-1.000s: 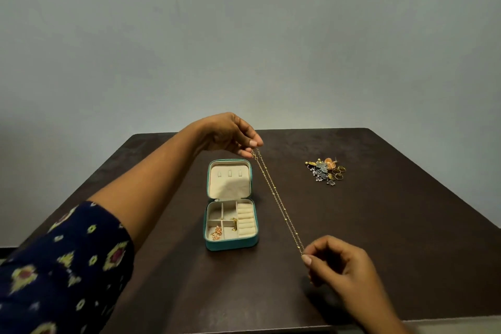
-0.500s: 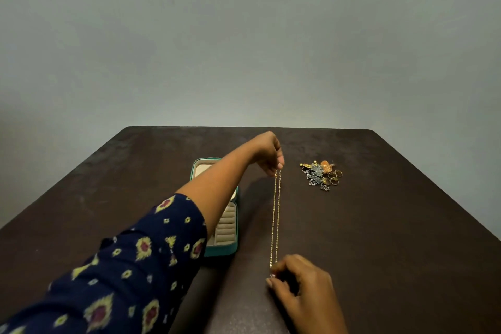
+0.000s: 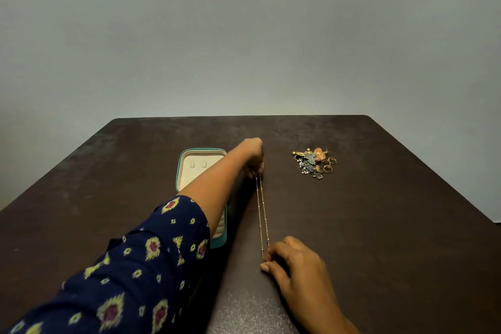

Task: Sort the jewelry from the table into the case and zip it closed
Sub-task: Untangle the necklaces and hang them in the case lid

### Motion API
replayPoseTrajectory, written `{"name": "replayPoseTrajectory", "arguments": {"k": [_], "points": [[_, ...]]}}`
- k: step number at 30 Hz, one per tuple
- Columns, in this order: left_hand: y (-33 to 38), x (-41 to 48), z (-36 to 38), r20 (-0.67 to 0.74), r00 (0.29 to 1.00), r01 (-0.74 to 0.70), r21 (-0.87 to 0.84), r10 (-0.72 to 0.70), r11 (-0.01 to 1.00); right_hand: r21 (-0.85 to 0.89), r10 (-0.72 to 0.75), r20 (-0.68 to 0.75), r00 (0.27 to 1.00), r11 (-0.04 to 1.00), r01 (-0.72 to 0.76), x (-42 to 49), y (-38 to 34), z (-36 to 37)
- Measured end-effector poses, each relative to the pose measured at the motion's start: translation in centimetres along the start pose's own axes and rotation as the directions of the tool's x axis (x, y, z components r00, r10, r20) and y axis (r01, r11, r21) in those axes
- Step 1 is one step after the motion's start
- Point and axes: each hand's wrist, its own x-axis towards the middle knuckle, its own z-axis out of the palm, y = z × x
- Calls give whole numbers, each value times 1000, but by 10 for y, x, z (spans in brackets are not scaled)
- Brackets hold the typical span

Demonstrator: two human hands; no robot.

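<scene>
On the dark brown desk: thin gold beaded chain stretches doubled between both hands, just right of the open teal zip case.
Left hand: grip pinches the far end.
Right hand: grip pinches the near end.
Risk: slack strands could tangle, or the forearm crossing the case could knock it.

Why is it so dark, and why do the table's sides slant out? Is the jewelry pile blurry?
Head view: the light is dim and even, with no glare on the table; the wide lens makes its edges splay; the jewelry pile is small and slightly soft; the chain is thin but visible.
</scene>
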Motion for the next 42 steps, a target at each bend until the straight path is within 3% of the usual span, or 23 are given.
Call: {"name": "replayPoseTrajectory", "arguments": {"k": [9, 16, 21, 25, 29, 34, 42], "points": [[-8, -1, 0, -38, 996, -73, 231, 84, 970, 25, 12, -11, 1000, 1000, -12, 0, 3, 4], [-8, -8, 2, -179, 964, -116, 384, 197, 916, 61, 2, 6, 1000, 998, -3, -2, 0, -2], [-6, -50, -22, -301, 858, -318, 325, 416, 891, 183, 17, -62, 998, 983, -5, -3, -6, -10], [-43, -104, -30, -432, 743, -489, 172, 512, 855, 181, 8, -51, 999, 983, 2, -6, -11, -14], [-106, -146, -19, -604, 671, -503, 55, 430, 863, 145, -2, -42, 999, 989, 8, -7, -15, -14], [-163, -170, 6, -759, 618, -383, -66, 203, 921, 14, -73, -55, 996, 997, 74, -11, -18, -15], [-179, -167, 24, -733, 641, -390, -57, 227, 919, -71, -150, 81, 985, 985, 156, 4, -44, -4]]}}
